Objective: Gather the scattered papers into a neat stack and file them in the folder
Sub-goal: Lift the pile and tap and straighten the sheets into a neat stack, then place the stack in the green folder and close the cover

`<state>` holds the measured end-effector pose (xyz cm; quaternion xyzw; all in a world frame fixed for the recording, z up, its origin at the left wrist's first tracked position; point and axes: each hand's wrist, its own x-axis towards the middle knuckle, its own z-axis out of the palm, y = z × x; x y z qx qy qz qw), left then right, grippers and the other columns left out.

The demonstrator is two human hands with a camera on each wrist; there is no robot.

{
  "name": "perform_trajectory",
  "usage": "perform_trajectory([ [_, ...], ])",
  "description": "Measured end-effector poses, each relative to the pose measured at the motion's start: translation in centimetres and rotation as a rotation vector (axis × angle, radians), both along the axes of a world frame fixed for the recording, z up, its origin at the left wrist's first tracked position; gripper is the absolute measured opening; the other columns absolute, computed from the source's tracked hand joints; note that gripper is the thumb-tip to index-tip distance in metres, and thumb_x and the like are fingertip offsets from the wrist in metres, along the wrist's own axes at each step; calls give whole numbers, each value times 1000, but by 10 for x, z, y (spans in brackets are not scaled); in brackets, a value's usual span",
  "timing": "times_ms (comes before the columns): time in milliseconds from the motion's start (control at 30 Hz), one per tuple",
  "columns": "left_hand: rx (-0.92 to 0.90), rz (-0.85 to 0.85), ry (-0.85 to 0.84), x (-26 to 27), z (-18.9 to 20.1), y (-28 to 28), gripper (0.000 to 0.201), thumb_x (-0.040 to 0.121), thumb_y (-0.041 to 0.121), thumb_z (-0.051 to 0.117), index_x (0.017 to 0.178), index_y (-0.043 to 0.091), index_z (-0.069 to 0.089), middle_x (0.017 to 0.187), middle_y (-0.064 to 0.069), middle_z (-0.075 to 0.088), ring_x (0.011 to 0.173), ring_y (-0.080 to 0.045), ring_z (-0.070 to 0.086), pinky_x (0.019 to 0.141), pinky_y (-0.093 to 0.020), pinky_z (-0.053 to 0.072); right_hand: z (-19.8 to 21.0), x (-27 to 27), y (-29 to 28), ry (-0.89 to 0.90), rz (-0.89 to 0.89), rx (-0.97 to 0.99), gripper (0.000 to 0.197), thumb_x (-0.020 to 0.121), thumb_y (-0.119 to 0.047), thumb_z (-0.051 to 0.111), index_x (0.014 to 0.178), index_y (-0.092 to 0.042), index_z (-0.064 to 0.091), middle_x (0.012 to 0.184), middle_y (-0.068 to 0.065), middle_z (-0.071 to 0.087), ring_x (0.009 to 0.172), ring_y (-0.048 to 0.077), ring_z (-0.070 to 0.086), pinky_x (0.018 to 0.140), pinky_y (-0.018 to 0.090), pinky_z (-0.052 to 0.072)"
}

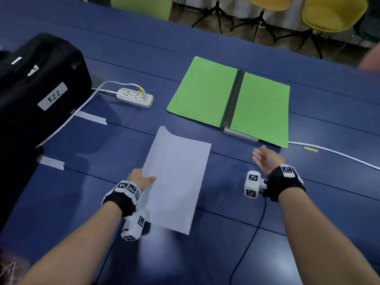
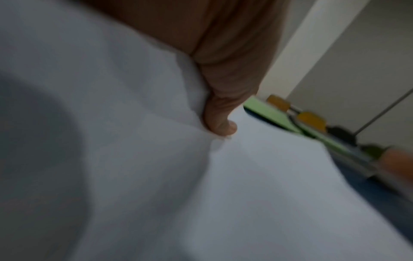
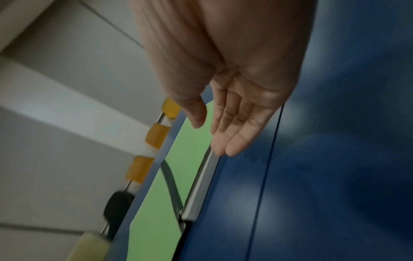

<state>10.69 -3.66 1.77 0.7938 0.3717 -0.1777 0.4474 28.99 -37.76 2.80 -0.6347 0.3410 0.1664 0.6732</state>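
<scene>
A white stack of papers [image 1: 176,177] is held above the blue table [image 1: 308,212] at the centre. My left hand [image 1: 141,178] pinches its left edge, thumb on top [image 2: 220,123], the sheet [image 2: 245,176] creasing under the thumb. The green folder [image 1: 230,99] lies open and flat farther back to the right, with a dark spine down its middle. My right hand [image 1: 265,159] hovers empty with straight fingers [image 3: 232,134] just short of the folder's near edge [image 3: 178,159], touching nothing.
A black case [image 1: 39,87] labelled 522 fills the left side. A white power strip [image 1: 134,97] with its cable lies beside it. Tape strips [image 1: 90,117], a white cable [image 1: 333,152] and a small yellow piece [image 1: 311,149] lie on the table. Yellow chairs [image 1: 329,15] stand beyond the far edge.
</scene>
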Motion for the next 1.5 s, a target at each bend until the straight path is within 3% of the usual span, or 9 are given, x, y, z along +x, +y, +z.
perform_trajectory([
  [200, -58, -118, 24, 11, -18, 29, 50, 80, 18, 72, 125, 3, 56, 125, -11, 60, 121, -27, 53, 92, -24, 35, -18, 45, -1, -104, -193, -109, 62, 91, -21, 56, 143, -31, 23, 138, 15, 49, 116, 23, 59, 82, 28, 50],
  [367, -130, -85, -3, 7, -29, 34, 27, 80, 13, 71, 105, 4, 66, 93, -5, 67, 89, -17, 59, 84, -26, 43, -22, 57, -2, -170, -215, -184, 54, 91, -29, 57, 141, -27, 38, 104, 1, 59, 73, 9, 54, 65, 20, 47],
  [533, -205, 2, -44, -6, -23, 35, 9, 80, 9, 70, 86, 12, 64, 56, 17, 63, 63, -14, 58, 67, -24, 45, -29, 44, -8, -187, -298, -199, 20, 86, -23, 62, 106, -23, 65, 103, 2, 68, 80, 2, 66, 71, 14, 53],
  [667, -281, 93, -75, -20, -5, 35, 22, 80, 14, 72, 96, 15, 58, 89, 6, 64, 86, -15, 62, 81, -25, 45, -37, 10, 0, -180, -244, -277, 61, 83, -6, 66, 138, -22, 43, 109, 11, 60, 61, 4, 62, 46, 10, 49],
  [767, -358, 95, -147, -22, 12, 32, 14, 82, 11, 69, 82, 22, 62, 75, 16, 68, 81, -16, 66, 69, -23, 48, -30, -29, 0, -140, -140, -274, 108, 70, -7, 76, 151, -19, 6, 132, 3, 47, 94, 17, 58, 73, 17, 53],
  [900, -394, 147, -232, -23, 31, 24, 9, 82, 12, 69, 91, 12, 68, 82, 3, 73, 82, -21, 66, 79, -32, 49, -30, -86, -3, -86, -11, -440, 73, 77, 7, 69, 140, -8, 34, 126, 13, 57, 90, 24, 58, 55, 14, 51],
  [1067, -362, 177, -266, -25, 42, -2, 28, 82, 14, 69, 108, 3, 64, 106, -14, 67, 88, -25, 64, 85, -36, 51, -34, -165, -20, 99, 153, -646, 70, 69, -8, 80, 129, -8, 45, 120, 16, 59, 110, 34, 59, 94, 38, 47],
  [1167, -310, 163, -267, -30, 46, -19, 37, 83, 12, 68, 116, -3, 60, 108, -7, 62, 95, -22, 60, 86, -33, 47, -20, -202, -27, 188, 340, -690, 24, 77, -28, 75, 82, -10, 61, 86, 9, 61, 86, 30, 61, 85, 37, 48],
  [1500, -239, 63, -173, -60, 42, -39, 53, 79, 19, 72, 123, -4, 53, 124, -12, 59, 112, -27, 58, 103, -41, 43, -26, -261, -54, 307, 675, -924, 38, 81, -22, 68, 50, -15, 46, 60, 4, 57, 64, 21, 57, 64, 23, 47],
])
